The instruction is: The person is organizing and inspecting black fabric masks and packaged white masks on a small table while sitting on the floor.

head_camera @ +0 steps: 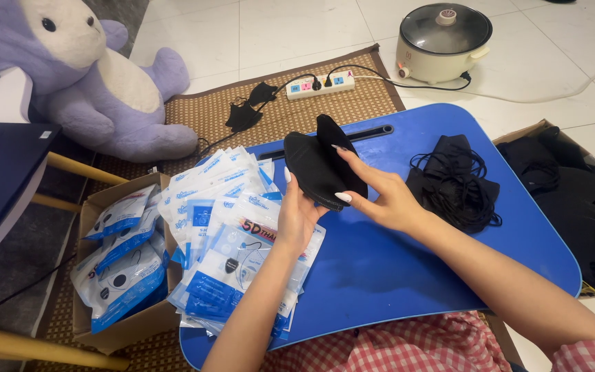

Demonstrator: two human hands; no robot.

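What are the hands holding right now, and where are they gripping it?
Both hands hold a small stack of folded black face masks above the blue lap table. The left hand supports the lower edge; the right hand pinches the right side.

The blue tabletop (394,269) lies bare in its near middle, giving open passage. The pile of packaged masks (232,227) crowds its left edge, and the tangle of black masks (456,182) blocks the far right.

Black masks (321,165) lie over a blue lap table (394,262), beside blue-and-white packets (232,227), a lilac plush (98,76) (cream belly) and red-checked cloth (408,348).
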